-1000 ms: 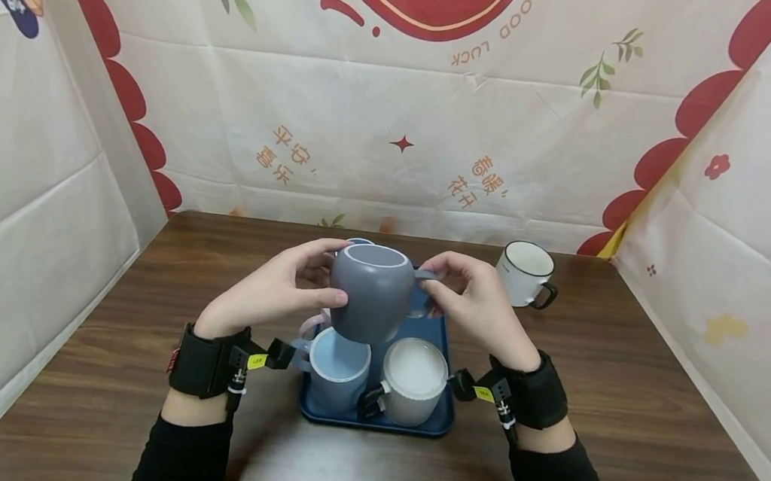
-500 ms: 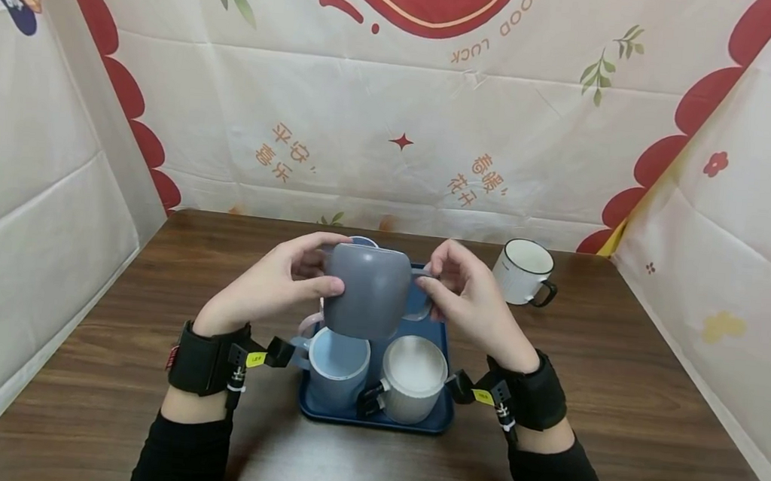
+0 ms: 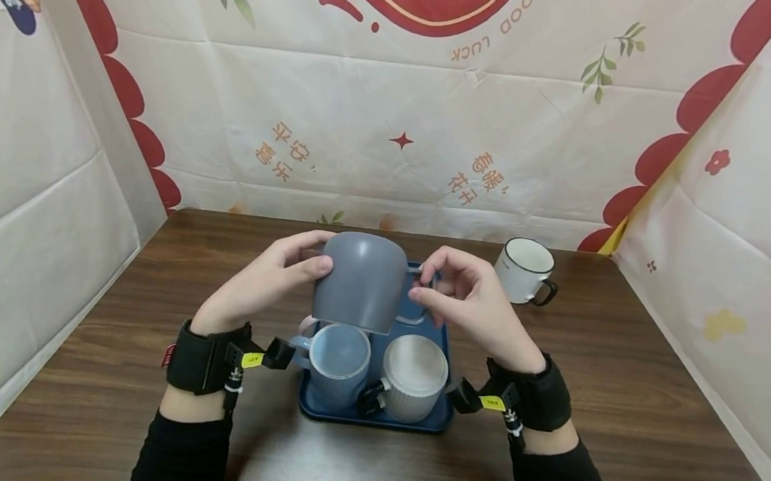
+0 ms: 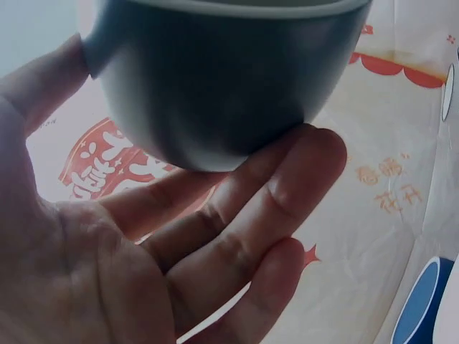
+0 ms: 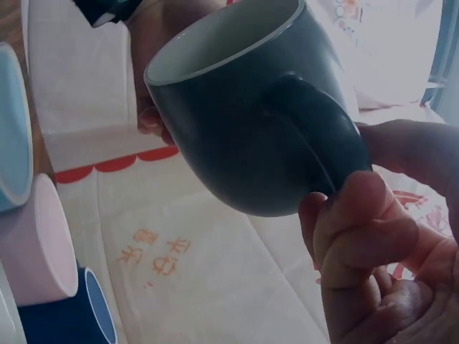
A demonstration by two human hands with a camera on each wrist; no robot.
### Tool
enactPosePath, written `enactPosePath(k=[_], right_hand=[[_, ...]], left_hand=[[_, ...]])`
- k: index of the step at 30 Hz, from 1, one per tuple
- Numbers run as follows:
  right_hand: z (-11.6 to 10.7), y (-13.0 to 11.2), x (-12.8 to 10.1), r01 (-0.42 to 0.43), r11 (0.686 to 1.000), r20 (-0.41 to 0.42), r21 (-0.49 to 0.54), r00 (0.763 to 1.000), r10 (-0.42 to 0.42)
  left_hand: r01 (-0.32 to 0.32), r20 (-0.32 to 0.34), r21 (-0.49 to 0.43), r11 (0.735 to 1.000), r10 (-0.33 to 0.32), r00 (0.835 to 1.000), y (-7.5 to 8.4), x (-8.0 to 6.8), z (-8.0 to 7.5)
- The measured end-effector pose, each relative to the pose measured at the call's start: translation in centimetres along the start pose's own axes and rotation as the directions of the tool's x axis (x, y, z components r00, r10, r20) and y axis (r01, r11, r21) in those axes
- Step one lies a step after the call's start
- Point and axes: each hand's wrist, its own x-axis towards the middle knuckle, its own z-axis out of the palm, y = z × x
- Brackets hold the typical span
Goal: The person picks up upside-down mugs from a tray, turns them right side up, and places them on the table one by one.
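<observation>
A dark grey mug (image 3: 358,280) hangs in the air over a blue tray (image 3: 374,421), tipped so its base faces up and toward me; its mouth is hidden in the head view. My left hand (image 3: 309,261) grips the mug's body, thumb on the near side and fingers wrapped behind. In the left wrist view the grey mug (image 4: 222,79) rests against those fingers (image 4: 287,193). My right hand (image 3: 432,289) pinches the handle. The right wrist view shows the grey mug (image 5: 244,129) with its white inside and the handle (image 5: 315,136) between thumb and fingers (image 5: 366,229).
On the tray stand a light blue mug (image 3: 338,358) and a white ribbed mug (image 3: 414,367), with a pink mug (image 3: 307,326) mostly hidden behind. A white enamel mug (image 3: 526,270) with a dark rim sits on the wooden table (image 3: 651,412) at the back right. Cloth walls enclose three sides.
The grey mug has been tipped over from upright, its mouth turning away and downward, and it has risen slightly. Both hands kept their hold on it.
</observation>
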Motion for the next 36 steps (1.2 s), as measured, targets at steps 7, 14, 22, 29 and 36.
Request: enactPosePath(k=[7,14,22,29,36], right_hand=[[-0.2,-0.2,-0.2,-0.037,0.998,0.016,0.060,0.999,0.036],[-0.1,-0.3,-0.2,-0.038,0.990,0.062,0.136,0.998,0.029],[0.0,0.0,-0.1,0.028,0.997,0.091,0.076,0.995,-0.035],[-0.3,0.6,-0.1,0.130,0.981,0.086,-0.143,0.989,-0.118],[-0.5,1.0,0.2,0.232,0.935,0.077,-0.267,0.973,-0.220]], left_hand=[[0.014,-0.035,0.021,1.000,-0.013,0.999,0.1,0.0,0.2],[0.036,-0.099,-0.015,0.999,-0.038,0.994,0.0,0.1,0.1],[0.009,-0.115,-0.046,0.999,-0.014,0.993,0.0,0.2,0.2],[0.003,-0.111,-0.040,0.999,-0.007,0.994,0.0,0.2,0.2],[0.064,-0.095,0.036,0.997,-0.060,0.994,-0.2,0.6,0.6]])
